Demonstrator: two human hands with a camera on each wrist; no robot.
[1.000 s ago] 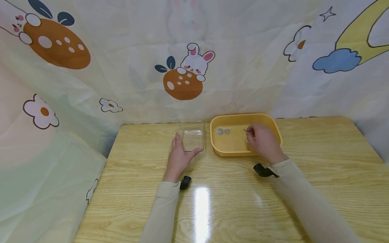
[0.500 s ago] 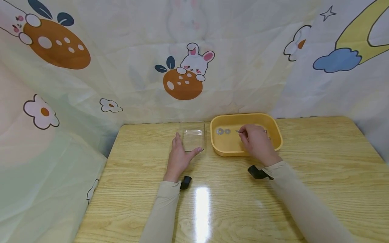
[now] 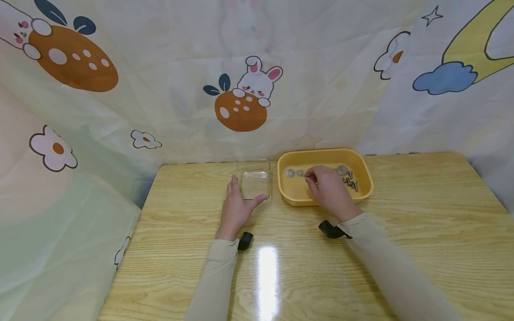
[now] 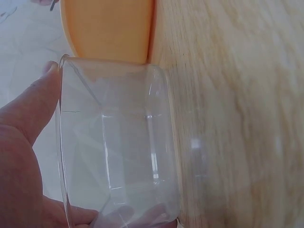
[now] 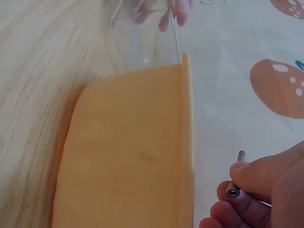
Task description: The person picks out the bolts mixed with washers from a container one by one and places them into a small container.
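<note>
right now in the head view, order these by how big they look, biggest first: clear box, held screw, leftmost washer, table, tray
Table
Tray
Clear box
Leftmost washer
Held screw, partly hidden

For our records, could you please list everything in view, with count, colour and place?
table: one, pale wood, foreground
patterned cloth: one, pale, behind the table
tray: one, yellow, on the table
clear box: one, colourless, left of the tray
washers: at least three, grey, in the tray
loose screws: several, silvery, tray's right part
held screw: one, silvery, above the tray
wrist cameras: two, black, one per wrist
sleeves: two, beige, both arms
left hand: one, bare, gripping the clear box
right hand: one, bare, pinching the held screw
</note>
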